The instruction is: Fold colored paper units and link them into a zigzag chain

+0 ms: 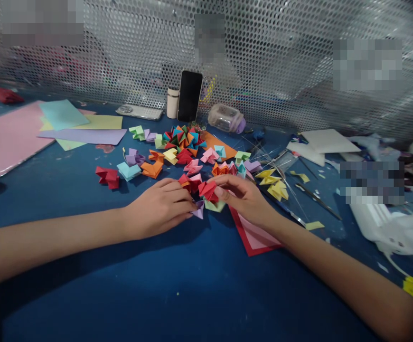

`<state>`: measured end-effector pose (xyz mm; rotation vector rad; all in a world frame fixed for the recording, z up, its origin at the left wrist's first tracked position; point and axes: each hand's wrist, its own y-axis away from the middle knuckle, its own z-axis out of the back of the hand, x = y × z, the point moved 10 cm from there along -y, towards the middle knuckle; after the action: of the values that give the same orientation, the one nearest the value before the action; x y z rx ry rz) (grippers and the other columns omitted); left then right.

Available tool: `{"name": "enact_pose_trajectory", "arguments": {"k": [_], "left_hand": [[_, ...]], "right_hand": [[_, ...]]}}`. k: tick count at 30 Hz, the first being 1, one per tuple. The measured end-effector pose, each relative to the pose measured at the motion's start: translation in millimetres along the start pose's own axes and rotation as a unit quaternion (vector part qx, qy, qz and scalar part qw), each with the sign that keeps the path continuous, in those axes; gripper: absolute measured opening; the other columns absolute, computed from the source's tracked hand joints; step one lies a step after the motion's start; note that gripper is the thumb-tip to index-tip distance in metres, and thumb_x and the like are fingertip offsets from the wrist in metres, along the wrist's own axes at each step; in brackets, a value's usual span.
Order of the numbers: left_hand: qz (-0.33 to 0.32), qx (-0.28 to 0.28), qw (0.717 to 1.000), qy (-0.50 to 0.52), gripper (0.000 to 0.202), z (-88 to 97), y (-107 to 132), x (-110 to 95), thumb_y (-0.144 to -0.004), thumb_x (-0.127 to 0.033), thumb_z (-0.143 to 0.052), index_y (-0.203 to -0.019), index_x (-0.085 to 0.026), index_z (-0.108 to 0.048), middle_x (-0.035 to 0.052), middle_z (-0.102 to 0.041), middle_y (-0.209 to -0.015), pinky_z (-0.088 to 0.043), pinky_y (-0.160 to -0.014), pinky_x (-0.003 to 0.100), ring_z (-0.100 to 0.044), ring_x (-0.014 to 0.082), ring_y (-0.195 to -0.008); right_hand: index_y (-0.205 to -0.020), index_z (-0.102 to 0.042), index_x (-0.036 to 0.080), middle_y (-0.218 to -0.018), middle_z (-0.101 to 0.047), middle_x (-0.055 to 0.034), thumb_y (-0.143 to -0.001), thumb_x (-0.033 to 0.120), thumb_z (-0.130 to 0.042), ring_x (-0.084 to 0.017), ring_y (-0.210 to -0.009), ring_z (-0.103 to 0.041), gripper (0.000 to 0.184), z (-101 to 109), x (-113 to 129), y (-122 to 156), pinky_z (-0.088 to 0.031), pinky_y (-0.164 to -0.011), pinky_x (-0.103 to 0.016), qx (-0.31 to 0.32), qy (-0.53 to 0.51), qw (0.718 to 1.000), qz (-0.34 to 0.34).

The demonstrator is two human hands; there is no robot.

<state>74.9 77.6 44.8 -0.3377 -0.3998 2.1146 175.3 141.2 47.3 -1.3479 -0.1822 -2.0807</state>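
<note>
Folded origami paper pieces in many colours lie clustered on the blue table. My left hand [164,209] is curled at the near edge of the cluster, its fingers pressed together on a purple origami piece [198,210] whose tip pokes out. Some of its fingertips are hidden. With thumb and fingers, my right hand [244,197] grips a red origami piece [208,191]. A pale green piece [215,205] lies just under it. Beyond the hands sits a multicoloured joined paper cluster [182,138]. Another red piece [107,177] lies apart at the left.
Red and pink paper sheets [254,237] lie under my right wrist. A phone [190,96] stands upright at the back beside a white cylinder [173,102]. At right are a dark slim tool [318,201] and a white hot-glue gun-like device [388,223]. Coloured sheets [81,137] lie left.
</note>
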Motion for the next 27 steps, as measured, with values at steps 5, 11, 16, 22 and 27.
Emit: {"name": "enact_pose_trajectory", "arguments": {"k": [5, 11, 16, 22, 27], "left_hand": [[0.000, 0.005, 1.000, 0.001, 0.017, -0.7, 0.3, -0.3, -0.094, -0.022, -0.047, -0.099, -0.020, -0.063, 0.0045, -0.068, -0.098, -0.038, -0.086, 0.034, -0.057, 0.0192, -0.092], [-0.005, 0.004, 1.000, -0.012, 0.016, -0.4, -0.9, 2.3, -0.093, -0.023, -0.047, -0.099, -0.020, -0.062, 0.0040, -0.067, -0.096, -0.038, -0.087, 0.035, -0.058, 0.0198, -0.091], [0.021, 0.016, 1.000, 0.007, 0.014, 5.2, -1.9, 10.3, -0.090, -0.027, -0.053, -0.102, -0.022, -0.059, 0.0024, -0.067, -0.096, -0.036, -0.097, 0.041, -0.060, 0.0198, -0.092], [0.097, -0.047, 0.990, 0.086, 0.033, 34.8, -5.0, 17.4, -0.080, -0.042, -0.064, -0.096, -0.016, -0.052, 0.0078, -0.063, -0.095, -0.045, -0.093, 0.039, -0.061, 0.0207, -0.090], [0.040, -0.049, 0.996, 0.056, 0.034, 38.2, -22.3, 3.7, -0.087, -0.024, -0.058, -0.118, -0.016, -0.049, 0.0100, -0.061, -0.115, -0.045, -0.095, 0.034, -0.055, 0.0214, -0.111]], "right_hand": [[-0.093, -0.065, 0.019, -0.098, -0.067, -0.0049, -0.087, 0.033, -0.060, -0.015, -0.094, -0.062, 0.016, -0.5, 2.3, 0.4, -0.048, -0.087, -0.032, -0.011, 0.017, 1.000, 0.017], [-0.093, -0.064, 0.019, -0.097, -0.068, -0.0044, -0.089, 0.029, -0.058, -0.015, -0.094, -0.063, 0.013, -0.5, 18.4, 1.4, -0.049, -0.085, -0.030, 0.001, 0.072, 0.994, 0.085], [-0.093, -0.065, 0.020, -0.100, -0.068, -0.0036, -0.089, 0.027, -0.058, -0.015, -0.098, -0.062, 0.010, -4.3, 29.4, 5.0, -0.048, -0.088, -0.031, 0.007, 0.145, 0.977, 0.158], [-0.093, -0.063, 0.021, -0.103, -0.067, -0.0049, -0.089, 0.029, -0.058, -0.017, -0.099, -0.062, 0.010, -10.1, 33.5, 9.8, -0.050, -0.087, -0.033, -0.003, 0.185, 0.959, 0.215], [-0.089, -0.063, 0.020, -0.107, -0.063, -0.0058, -0.089, 0.029, -0.058, -0.017, -0.100, -0.060, 0.009, -14.5, 33.4, 13.5, -0.050, -0.088, -0.035, -0.016, 0.211, 0.948, 0.237]]}}
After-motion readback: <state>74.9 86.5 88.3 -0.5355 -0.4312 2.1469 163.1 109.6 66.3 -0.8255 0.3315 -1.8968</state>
